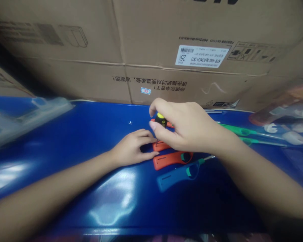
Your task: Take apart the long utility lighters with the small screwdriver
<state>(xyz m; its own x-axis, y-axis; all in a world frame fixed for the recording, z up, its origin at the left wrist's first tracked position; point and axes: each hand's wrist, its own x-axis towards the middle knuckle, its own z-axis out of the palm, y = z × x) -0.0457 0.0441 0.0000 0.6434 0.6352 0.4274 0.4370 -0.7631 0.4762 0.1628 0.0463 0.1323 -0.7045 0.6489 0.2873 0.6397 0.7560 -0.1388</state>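
Observation:
My right hand (184, 126) is closed around a short screwdriver (161, 120) with a black and yellow handle. Its thin shaft points down at the end of an orange lighter (161, 146), partly hidden under the hand. The fingers and thumb of my left hand (132, 148) pinch that lighter's near end against the table. Just below lies a second orange long-necked lighter (173, 159) with a dark trigger area. A blue lighter (178, 176) rests beneath it, its metal neck pointing right. Another orange lighter shows in part behind the screwdriver.
A large cardboard box (91, 80) walls off the back of the blue table (96, 121). Green lighters (238, 130) lie to the right, near a clear plastic bag (298, 114). Tiny metal screws (130, 123) sit left of the hands. A clear plastic package (35, 122) is at left.

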